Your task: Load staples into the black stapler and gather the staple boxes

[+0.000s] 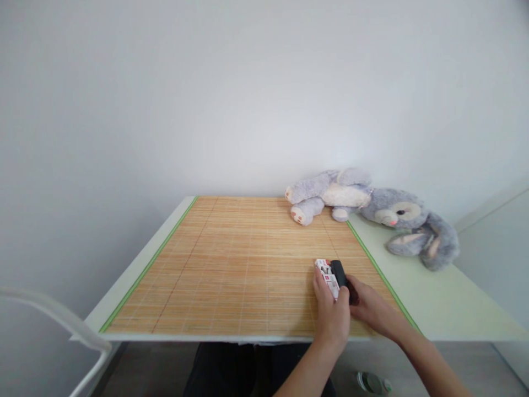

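Observation:
Near the front right of the bamboo mat, my left hand (333,320) is closed around a small white box (329,280) with pink and dark print. Its fingers lie along the left side and its thumb is on the near right. Against the box's right side lies a slim black object (339,273), whose kind I cannot make out. My right hand (367,304) grips the near end of that black object, with fingertips partly hidden behind it. Both hands are close together, just above or on the mat.
The bamboo mat (239,259) with green edging covers most of the white table (446,309). A grey plush rabbit (351,196) lies along the wall at the back right. A white curved tube (61,317) stands at the lower left. A glass jar (372,382) is on the floor.

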The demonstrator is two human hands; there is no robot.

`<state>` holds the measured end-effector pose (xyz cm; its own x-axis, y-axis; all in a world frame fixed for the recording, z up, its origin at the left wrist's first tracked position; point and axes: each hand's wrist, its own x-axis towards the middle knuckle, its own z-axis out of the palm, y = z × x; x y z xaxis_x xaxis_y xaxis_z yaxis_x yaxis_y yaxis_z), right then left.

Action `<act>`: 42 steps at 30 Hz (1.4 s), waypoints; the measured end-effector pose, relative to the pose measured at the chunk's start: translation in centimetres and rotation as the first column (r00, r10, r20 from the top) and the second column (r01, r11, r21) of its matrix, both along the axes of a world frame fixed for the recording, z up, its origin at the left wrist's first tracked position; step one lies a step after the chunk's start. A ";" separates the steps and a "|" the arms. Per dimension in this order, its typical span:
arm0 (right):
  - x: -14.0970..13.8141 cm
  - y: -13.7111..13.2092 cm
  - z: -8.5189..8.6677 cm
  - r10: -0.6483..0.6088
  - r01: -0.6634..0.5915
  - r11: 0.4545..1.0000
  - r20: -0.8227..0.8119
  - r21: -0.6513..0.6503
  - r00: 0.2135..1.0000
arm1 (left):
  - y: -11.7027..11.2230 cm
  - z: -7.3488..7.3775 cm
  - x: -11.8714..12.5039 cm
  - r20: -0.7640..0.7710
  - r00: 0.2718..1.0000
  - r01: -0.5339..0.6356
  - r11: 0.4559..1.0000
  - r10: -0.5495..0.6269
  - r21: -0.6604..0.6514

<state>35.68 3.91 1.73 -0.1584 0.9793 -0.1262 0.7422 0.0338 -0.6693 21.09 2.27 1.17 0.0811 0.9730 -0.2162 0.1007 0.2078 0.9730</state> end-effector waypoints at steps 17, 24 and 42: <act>0.8 -1.9 1.4 -0.146 0.148 0.988 -0.047 0.046 0.988 | 4.9 -1.1 -8.8 -0.482 0.850 0.450 0.768 -0.212 0.456; 0.2 -1.7 2.0 -0.131 0.131 0.990 -0.009 0.058 0.991 | 4.8 -1.3 -7.5 -0.531 0.816 0.495 0.749 -0.226 0.441; -14.5 -2.7 1.8 -0.038 0.040 0.962 -0.012 0.270 0.999 | 3.3 -2.7 -22.8 -0.823 0.504 0.208 0.888 0.262 0.410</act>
